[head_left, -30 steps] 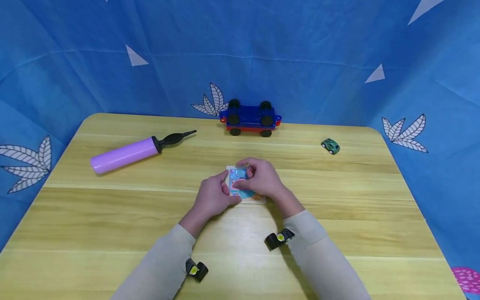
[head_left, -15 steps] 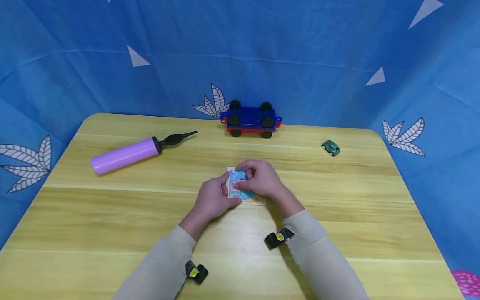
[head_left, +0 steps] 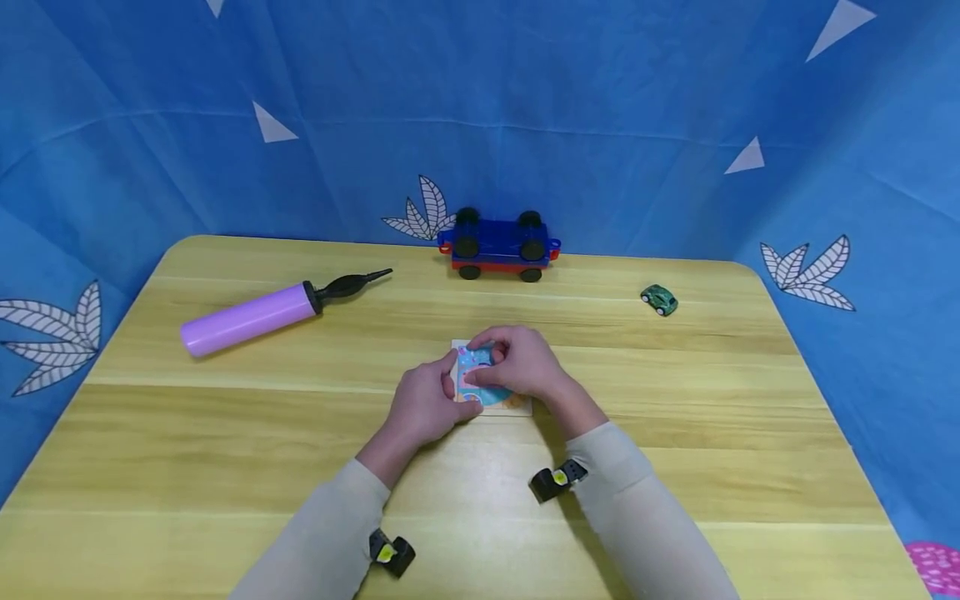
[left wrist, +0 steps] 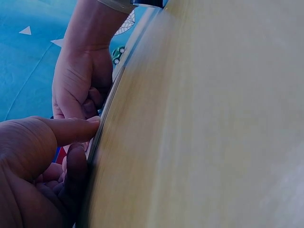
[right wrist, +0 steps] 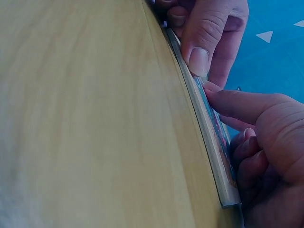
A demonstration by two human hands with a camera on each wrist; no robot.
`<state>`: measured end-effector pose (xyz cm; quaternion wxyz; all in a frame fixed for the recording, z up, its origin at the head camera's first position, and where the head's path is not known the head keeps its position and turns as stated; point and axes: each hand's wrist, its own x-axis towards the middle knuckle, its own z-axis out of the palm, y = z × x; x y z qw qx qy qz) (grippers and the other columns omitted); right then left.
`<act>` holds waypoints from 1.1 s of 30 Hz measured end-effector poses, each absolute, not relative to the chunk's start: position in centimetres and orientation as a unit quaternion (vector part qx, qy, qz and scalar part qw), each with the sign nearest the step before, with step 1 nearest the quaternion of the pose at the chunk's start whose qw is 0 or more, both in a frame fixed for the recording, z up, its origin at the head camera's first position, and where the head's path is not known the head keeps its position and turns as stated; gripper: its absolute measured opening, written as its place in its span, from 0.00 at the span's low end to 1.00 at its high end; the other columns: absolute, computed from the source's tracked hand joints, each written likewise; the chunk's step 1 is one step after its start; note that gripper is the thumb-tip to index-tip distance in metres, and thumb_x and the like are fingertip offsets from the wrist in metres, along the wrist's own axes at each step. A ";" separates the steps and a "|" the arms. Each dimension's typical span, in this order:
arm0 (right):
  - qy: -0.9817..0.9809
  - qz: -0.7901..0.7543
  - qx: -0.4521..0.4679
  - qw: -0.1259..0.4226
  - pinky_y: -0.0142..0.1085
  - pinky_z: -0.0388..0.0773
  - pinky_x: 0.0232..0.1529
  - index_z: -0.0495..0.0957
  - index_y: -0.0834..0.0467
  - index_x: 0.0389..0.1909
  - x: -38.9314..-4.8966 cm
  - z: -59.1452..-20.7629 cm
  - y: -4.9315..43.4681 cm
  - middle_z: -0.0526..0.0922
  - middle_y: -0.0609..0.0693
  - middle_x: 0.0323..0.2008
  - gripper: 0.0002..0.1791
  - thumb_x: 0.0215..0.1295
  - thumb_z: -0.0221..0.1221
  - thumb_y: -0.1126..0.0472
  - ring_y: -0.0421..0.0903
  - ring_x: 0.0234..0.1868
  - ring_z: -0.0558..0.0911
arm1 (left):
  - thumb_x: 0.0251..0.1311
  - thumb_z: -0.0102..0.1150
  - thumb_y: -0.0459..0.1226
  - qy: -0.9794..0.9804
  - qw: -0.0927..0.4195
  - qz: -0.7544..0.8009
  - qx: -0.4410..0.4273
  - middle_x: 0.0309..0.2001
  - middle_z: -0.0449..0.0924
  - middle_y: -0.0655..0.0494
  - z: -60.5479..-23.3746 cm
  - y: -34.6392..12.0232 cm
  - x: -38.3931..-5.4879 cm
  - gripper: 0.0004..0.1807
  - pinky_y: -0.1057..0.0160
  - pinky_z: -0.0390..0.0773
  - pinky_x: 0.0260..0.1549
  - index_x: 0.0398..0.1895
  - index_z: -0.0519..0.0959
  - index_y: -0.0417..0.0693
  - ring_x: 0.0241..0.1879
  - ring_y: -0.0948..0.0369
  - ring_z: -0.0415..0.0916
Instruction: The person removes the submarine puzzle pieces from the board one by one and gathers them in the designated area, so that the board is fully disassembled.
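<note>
A small flat puzzle board point(head_left: 517, 409) with a pale rim and a blue, pink and orange picture lies mid-table. My left hand point(head_left: 423, 398) holds its left side, forefinger at the upper left corner and thumb on the near edge. Over the picture, my right hand point(head_left: 522, 362) pinches with thumb and forefinger at a blue puzzle piece point(head_left: 495, 393), the other fingers curled under. The piece's outline is partly covered by that hand. In the right wrist view, the board's edge point(right wrist: 209, 142) is seen side-on, with both hands close together.
A purple hand pump point(head_left: 251, 318) with a black nozzle lies at the left. At the back edge, a blue and red toy wagon point(head_left: 498, 243) shows its black wheels. A small green toy car point(head_left: 660, 299) stands at the back right. Behind the table hangs a blue cloth point(head_left: 600, 100).
The head view has tilted slightly, so everything sits a little lower in the picture. Both hands stay in nearly the same pose on the puzzle board.
</note>
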<state>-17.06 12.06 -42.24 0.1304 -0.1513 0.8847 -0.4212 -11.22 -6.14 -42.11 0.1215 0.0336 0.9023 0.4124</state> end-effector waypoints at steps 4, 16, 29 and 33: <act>0.889 -0.410 -0.151 0.137 0.37 0.63 0.25 0.88 0.49 0.44 -17.2 -42.1 12.0 0.73 0.48 0.18 0.19 0.50 0.78 0.52 0.47 0.23 0.71 | 0.50 0.78 0.44 0.902 0.119 0.413 0.036 0.24 0.70 0.56 -42.1 -6.2 -11.2 0.49 0.62 0.64 0.22 0.73 0.65 0.37 0.21 0.60 0.65; 0.882 -0.418 -0.146 0.163 0.37 0.61 0.23 0.88 0.50 0.44 -17.6 -41.8 11.8 0.71 0.49 0.17 0.17 0.52 0.77 0.58 0.46 0.20 0.69 | 0.49 0.78 0.44 0.902 0.116 0.413 0.037 0.24 0.70 0.56 -42.1 -6.2 -11.2 0.49 0.62 0.62 0.21 0.73 0.65 0.38 0.21 0.60 0.64; 0.855 -0.472 -0.117 0.180 0.38 0.67 0.27 0.84 0.52 0.44 -17.5 -42.1 11.6 0.69 0.49 0.21 0.18 0.52 0.75 0.66 0.47 0.23 0.69 | 0.48 0.79 0.42 0.900 0.109 0.419 0.040 0.23 0.70 0.57 -42.2 -6.2 -11.1 0.49 0.62 0.63 0.21 0.72 0.65 0.37 0.20 0.61 0.65; 0.848 -0.483 -0.117 0.184 0.37 0.68 0.27 0.83 0.53 0.44 -17.6 -42.1 11.6 0.69 0.49 0.21 0.18 0.52 0.75 0.67 0.47 0.23 0.69 | 0.48 0.79 0.42 0.898 0.110 0.423 0.038 0.23 0.70 0.57 -42.3 -6.3 -11.2 0.49 0.62 0.63 0.21 0.72 0.66 0.38 0.20 0.61 0.65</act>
